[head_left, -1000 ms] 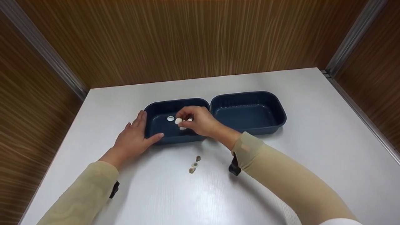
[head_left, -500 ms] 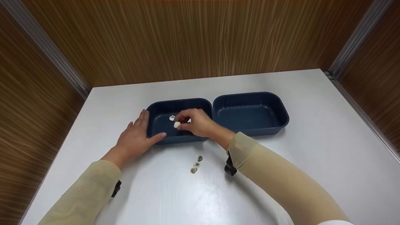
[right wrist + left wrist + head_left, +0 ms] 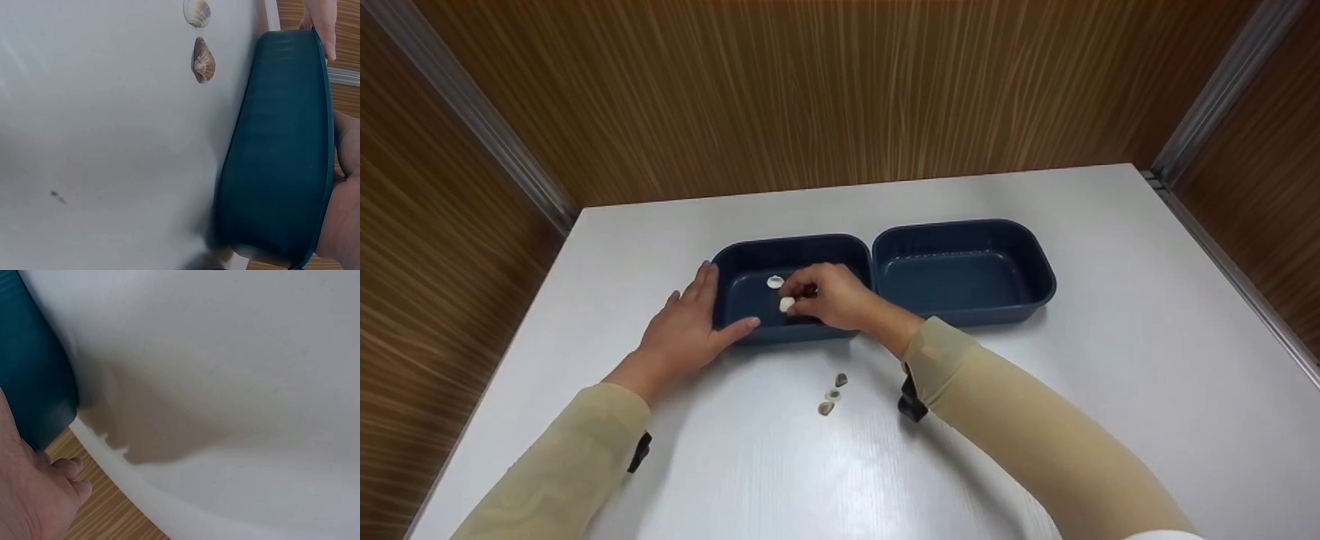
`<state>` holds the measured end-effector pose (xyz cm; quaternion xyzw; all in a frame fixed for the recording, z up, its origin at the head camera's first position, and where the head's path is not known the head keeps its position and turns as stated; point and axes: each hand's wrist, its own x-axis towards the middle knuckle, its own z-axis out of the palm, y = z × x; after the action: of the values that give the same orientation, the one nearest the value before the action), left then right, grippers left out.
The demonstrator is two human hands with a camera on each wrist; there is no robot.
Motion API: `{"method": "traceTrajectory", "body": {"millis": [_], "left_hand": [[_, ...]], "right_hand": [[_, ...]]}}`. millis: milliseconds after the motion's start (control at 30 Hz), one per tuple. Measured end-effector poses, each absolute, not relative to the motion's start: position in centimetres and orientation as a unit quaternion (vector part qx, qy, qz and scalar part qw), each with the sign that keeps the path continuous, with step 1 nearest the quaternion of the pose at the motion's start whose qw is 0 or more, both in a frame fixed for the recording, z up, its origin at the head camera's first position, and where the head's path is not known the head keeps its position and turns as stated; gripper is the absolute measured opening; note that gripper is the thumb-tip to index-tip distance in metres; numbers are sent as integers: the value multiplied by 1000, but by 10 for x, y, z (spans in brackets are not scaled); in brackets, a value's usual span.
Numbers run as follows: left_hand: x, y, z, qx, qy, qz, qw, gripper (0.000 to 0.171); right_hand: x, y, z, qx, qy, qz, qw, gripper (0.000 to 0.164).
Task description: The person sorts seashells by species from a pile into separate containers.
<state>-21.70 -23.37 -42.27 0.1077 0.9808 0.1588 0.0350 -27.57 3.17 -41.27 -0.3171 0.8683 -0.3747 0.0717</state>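
My left hand [image 3: 679, 330] rests against the left end of the left blue bin [image 3: 780, 335], fingers along its outer wall and thumb over the front rim. Inside that bin, my right hand [image 3: 836, 296] is low, with a white seashell [image 3: 787, 304] pinched at the tips of thumb and fingers. Another white shell [image 3: 775, 282] lies on the bin floor just beyond the fingertips. The right palm hides part of the bin's right side. In the right wrist view, the bin's outer wall [image 3: 275, 146] blocks sight of the fingertips.
Three shells lie in a short row on the white table in front of the bins: a brown one [image 3: 841, 379], a pale one [image 3: 832, 394] and a tan one [image 3: 826, 408]. A second blue bin [image 3: 967, 316] stands right beside the first. Wood-grain panels [image 3: 840, 97] enclose the table.
My right hand has moved slightly down and toward me inside the left bin, bringing the white shell lower. The other white shell shows more fully now. My left hand stays on the bin's end.
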Motion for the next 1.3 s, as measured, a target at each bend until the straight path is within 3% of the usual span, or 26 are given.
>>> {"method": "traceTrajectory", "body": {"millis": [400,700,1033,1300], "left_hand": [[-219,-234,-425,114,980,161,37,121],[-218,-235,-424,113,979,164,31,119],[-218,-239,-426,113,980,160,25,117],[-219,-241,-427,112,981,155,28,116]], "right_hand": [[-273,39,-402,-324,850,-410,72,32],[-269,63,-368,-325,832,-449,28,32],[-267,119,-335,-311,827,-467,-22,31],[-266,184,-329,-295,855,-418,-83,39]]}}
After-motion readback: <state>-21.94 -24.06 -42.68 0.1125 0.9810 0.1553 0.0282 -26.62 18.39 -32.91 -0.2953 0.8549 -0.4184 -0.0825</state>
